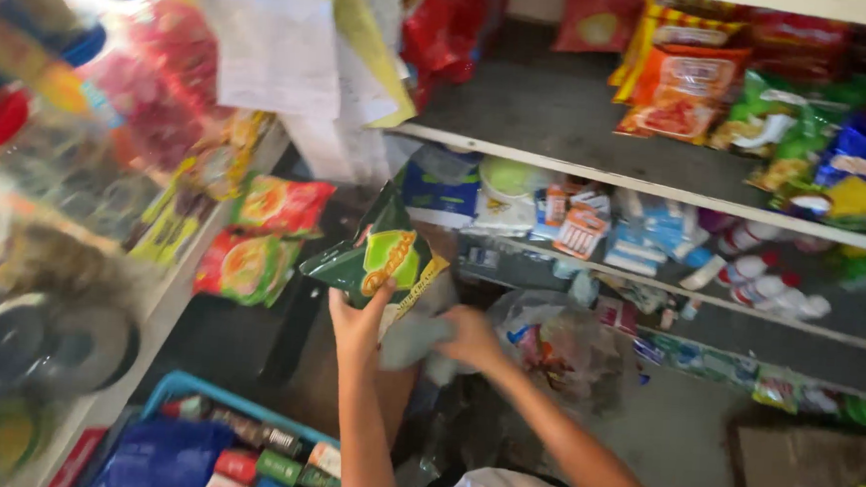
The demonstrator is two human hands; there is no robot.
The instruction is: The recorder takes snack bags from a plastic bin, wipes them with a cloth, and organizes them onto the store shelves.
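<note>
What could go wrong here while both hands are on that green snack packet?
1. The left hand pinches only the lower corner of the green snack packet, so it may slip or tear.
2. The right hand is bunched in a grey plastic bag; the thin film might rip.
3. Hanging snack packets crowd the left shelf edge; a raised elbow may knock them loose.

**Crowded shop shelves line a narrow corner**

Grey shelves with pale edges run along the right wall, packed with bright snack packets. A white counter flanks the left, above a grey concrete floor.
</note>
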